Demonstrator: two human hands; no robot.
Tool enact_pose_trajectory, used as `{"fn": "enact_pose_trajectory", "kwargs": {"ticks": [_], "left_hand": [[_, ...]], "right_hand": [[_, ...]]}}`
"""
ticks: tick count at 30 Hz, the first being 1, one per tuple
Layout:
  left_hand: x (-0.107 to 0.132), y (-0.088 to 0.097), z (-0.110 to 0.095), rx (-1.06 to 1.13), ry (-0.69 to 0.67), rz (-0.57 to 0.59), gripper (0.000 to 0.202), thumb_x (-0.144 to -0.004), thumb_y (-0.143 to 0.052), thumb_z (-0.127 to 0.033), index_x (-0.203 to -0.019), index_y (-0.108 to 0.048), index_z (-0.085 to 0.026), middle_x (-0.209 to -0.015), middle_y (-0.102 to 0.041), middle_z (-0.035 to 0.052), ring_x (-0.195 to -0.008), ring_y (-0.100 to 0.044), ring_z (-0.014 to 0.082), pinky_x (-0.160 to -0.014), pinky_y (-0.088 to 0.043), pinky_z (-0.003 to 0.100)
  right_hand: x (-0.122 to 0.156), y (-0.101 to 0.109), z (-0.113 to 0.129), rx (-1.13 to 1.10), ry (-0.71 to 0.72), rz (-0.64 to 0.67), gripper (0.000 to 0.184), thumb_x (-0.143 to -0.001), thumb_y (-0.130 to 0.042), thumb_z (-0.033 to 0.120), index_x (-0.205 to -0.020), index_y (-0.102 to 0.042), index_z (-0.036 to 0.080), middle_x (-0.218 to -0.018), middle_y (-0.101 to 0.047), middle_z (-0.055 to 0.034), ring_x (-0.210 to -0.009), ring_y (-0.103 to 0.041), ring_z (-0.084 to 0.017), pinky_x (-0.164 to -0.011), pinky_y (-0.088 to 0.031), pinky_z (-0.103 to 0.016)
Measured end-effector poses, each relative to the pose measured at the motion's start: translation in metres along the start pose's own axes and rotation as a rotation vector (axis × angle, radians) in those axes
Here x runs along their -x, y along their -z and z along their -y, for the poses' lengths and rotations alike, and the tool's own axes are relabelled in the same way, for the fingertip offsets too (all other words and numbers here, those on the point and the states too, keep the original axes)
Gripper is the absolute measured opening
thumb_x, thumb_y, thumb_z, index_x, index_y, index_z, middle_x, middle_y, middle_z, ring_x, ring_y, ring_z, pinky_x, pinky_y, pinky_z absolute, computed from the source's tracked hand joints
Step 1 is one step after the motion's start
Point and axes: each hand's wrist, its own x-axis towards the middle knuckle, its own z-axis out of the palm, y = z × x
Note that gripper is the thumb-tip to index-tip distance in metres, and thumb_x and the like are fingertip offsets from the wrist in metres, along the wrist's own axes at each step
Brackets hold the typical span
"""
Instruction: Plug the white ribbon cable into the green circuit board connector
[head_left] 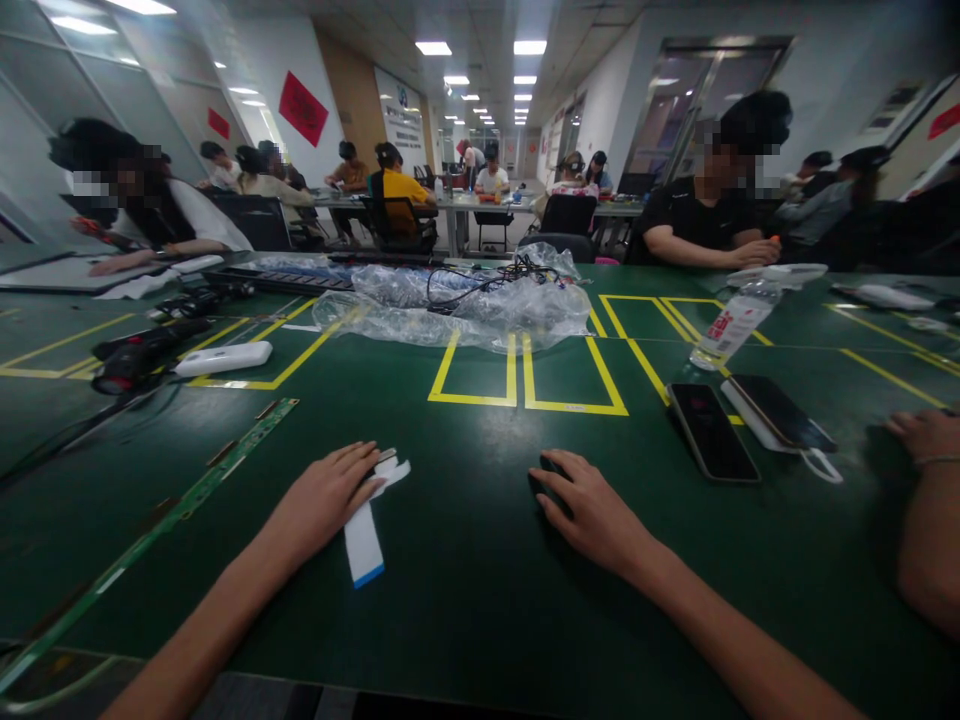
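My left hand point(330, 492) rests on the green table, its fingers close together over a white flat ribbon cable point(363, 542). One end of the cable is blue and points toward me; a folded part with a connector shows beyond the fingertips. The stretch under my hand is hidden. My right hand point(589, 505) lies on the table with fingers slightly spread and nothing in them. Left of my left forearm, a long, narrow green circuit board point(184, 510) lies diagonally.
Clear plastic wrap point(480, 310) with tangled black wires lies ahead between yellow tape outlines. Phones point(712, 432) and a bottle point(735, 322) stand to the right. A white device point(225, 358) sits left. Another person's arm point(930, 500) rests at the right edge; people sit across the table.
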Motion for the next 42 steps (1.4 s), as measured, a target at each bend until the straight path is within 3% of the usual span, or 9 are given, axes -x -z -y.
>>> {"fn": "enact_pose_trajectory", "kwargs": {"ticks": [6,9,12,20,35,42], "left_hand": [[-0.048,-0.011,-0.092,0.175,-0.420,-0.092,0.041,-0.096,-0.053,-0.036,-0.135,-0.057,-0.022,-0.144,-0.055,0.0109,-0.136,-0.048,0.0279,-0.107,-0.045,0.051],[-0.068,-0.012,-0.125,0.252,-0.494,-0.103,0.041,-0.094,-0.057,-0.038,-0.132,-0.058,-0.023,-0.143,-0.056,0.0114,-0.136,-0.048,0.0288,-0.107,-0.043,0.052],[-0.079,-0.012,-0.142,0.287,-0.500,-0.089,0.040,-0.095,-0.055,-0.040,-0.132,-0.058,-0.024,-0.144,-0.055,0.0113,-0.136,-0.048,0.0292,-0.108,-0.041,0.053],[-0.080,-0.010,-0.148,0.302,-0.483,-0.068,0.040,-0.097,-0.050,-0.041,-0.134,-0.056,-0.027,-0.145,-0.054,0.0092,-0.137,-0.047,0.0284,-0.109,-0.040,0.053],[-0.074,-0.013,-0.148,0.282,-0.432,-0.067,0.040,-0.098,-0.049,-0.039,-0.136,-0.055,-0.025,-0.146,-0.053,0.0087,-0.138,-0.046,0.0284,-0.112,-0.039,0.052],[-0.073,-0.005,-0.127,0.268,-0.284,-0.070,0.043,-0.102,-0.035,-0.037,-0.134,-0.058,-0.020,-0.148,-0.050,0.0125,-0.137,-0.046,0.0269,-0.111,-0.041,0.047]], "right_hand": [[-0.001,-0.002,0.002,-0.001,0.016,-0.045,0.047,-0.095,-0.051,0.032,-0.142,-0.052,0.024,-0.146,-0.050,-0.0144,-0.136,-0.043,-0.031,-0.109,-0.039,-0.055],[-0.001,-0.005,0.003,0.032,0.009,-0.049,0.051,-0.096,-0.050,0.035,-0.145,-0.047,0.026,-0.147,-0.049,-0.0142,-0.137,-0.042,-0.032,-0.109,-0.039,-0.057],[0.001,-0.006,0.003,0.086,-0.011,-0.022,0.052,-0.097,-0.048,0.037,-0.147,-0.046,0.022,-0.150,-0.046,-0.0164,-0.140,-0.040,-0.033,-0.110,-0.038,-0.056],[0.004,-0.008,0.005,0.136,-0.043,0.036,0.059,-0.098,-0.045,0.045,-0.150,-0.040,0.018,-0.156,-0.037,-0.0177,-0.145,-0.031,-0.033,-0.116,-0.029,-0.054],[-0.001,0.001,0.019,0.142,-0.086,0.148,0.060,-0.098,-0.043,0.046,-0.150,-0.040,0.015,-0.156,-0.036,-0.0177,-0.145,-0.030,-0.032,-0.117,-0.025,-0.054],[0.001,0.005,0.011,0.129,-0.118,0.183,0.061,-0.100,-0.038,0.051,-0.152,-0.038,0.019,-0.159,-0.033,-0.0151,-0.147,-0.027,-0.031,-0.118,-0.022,-0.054]]}}
